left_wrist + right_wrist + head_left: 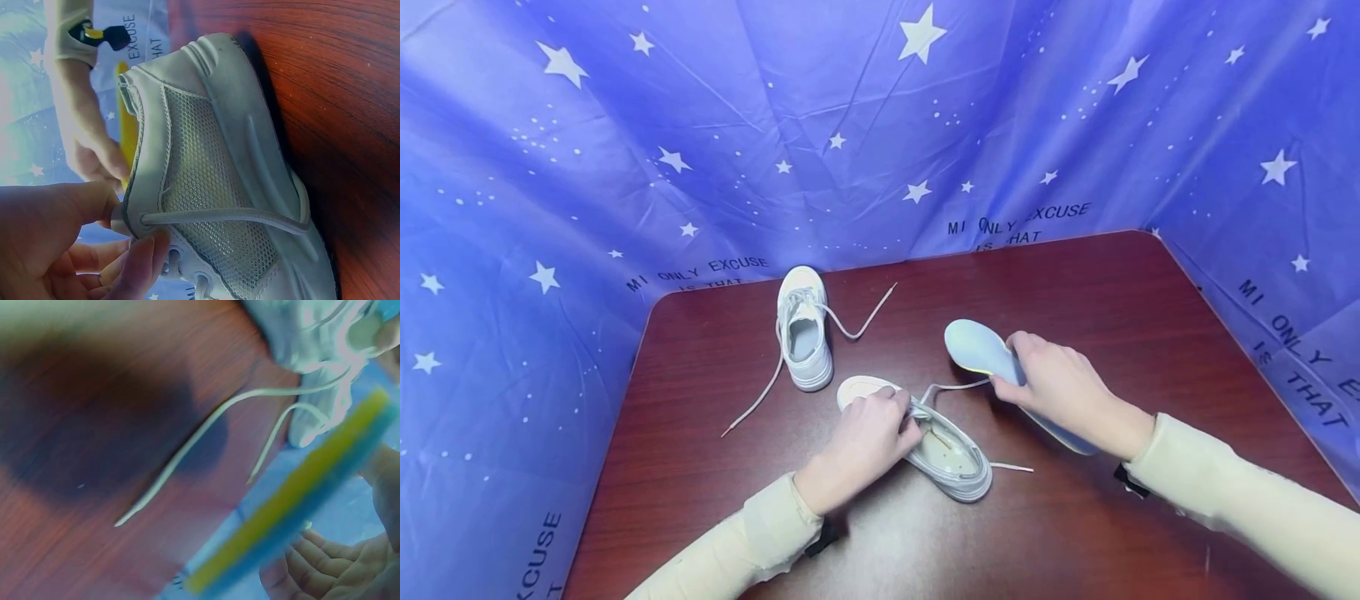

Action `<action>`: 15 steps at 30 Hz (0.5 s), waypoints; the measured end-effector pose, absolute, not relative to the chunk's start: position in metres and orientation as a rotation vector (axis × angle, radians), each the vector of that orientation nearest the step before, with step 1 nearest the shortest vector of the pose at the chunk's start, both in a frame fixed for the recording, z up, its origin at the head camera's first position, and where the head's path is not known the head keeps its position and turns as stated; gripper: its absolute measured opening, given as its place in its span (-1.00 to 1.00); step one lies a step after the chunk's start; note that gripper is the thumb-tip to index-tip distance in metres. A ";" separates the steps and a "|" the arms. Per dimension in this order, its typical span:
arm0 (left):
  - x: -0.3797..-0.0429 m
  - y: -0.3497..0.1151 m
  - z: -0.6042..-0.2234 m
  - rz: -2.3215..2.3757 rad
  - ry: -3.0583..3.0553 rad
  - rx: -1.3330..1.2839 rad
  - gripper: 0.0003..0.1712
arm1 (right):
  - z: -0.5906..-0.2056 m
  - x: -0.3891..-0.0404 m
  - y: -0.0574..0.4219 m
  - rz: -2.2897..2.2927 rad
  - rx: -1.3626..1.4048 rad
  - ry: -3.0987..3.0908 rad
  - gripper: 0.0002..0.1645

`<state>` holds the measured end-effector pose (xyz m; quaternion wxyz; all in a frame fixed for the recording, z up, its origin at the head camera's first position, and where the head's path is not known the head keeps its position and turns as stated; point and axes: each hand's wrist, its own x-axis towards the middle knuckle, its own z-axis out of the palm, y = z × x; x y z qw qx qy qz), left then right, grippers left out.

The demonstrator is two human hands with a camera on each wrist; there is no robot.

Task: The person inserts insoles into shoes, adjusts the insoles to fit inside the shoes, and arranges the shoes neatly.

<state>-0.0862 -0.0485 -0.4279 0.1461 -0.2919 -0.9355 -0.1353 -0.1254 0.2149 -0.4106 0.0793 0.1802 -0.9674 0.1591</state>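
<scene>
A white lace-up shoe [968, 490] lies on the table, its toe towards the back left and its opening facing up. My left hand [868, 437] pinches its upper at the top eyelets; the left wrist view shows thumb and finger on that edge [142, 222] above a mesh side panel [212, 150]. To the right, my right hand [1063, 383] grips a light blue insole [979, 346] around its middle, apart from the shoe. In the right wrist view the insole [294, 494] appears edge-on and blurred, yellow on one face.
A second white shoe [811, 371] stands further back on the left, laces spread to both sides, with a greyish lining inside. The dark red wooden table [715, 500] meets a blue star-patterned curtain [820, 100] at its back. A loose lace [1011, 467] trails from the near shoe.
</scene>
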 end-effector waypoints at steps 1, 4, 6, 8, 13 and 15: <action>-0.086 -0.049 -0.428 -0.391 -2.696 -0.837 -0.82 | -0.407 -0.121 0.213 0.475 0.554 -2.892 -0.56; -0.086 -0.049 -0.428 -0.396 -2.700 -0.836 -0.82 | -0.400 -0.110 0.207 0.458 0.598 -2.877 -0.61; -0.086 -0.049 -0.428 -0.394 -2.701 -0.835 -0.82 | -0.396 -0.102 0.204 0.446 0.630 -2.863 -0.63; -0.086 -0.049 -0.428 -0.398 -2.700 -0.838 -0.82 | -0.392 -0.095 0.201 0.429 0.672 -2.843 -0.65; -0.086 -0.049 -0.427 -0.411 -2.710 -0.834 -0.82 | -0.383 -0.078 0.197 0.412 0.777 -2.824 -0.69; -0.086 -0.049 -0.427 -0.415 -2.719 -0.831 -0.82 | -0.380 -0.072 0.196 0.418 0.814 -2.835 -0.71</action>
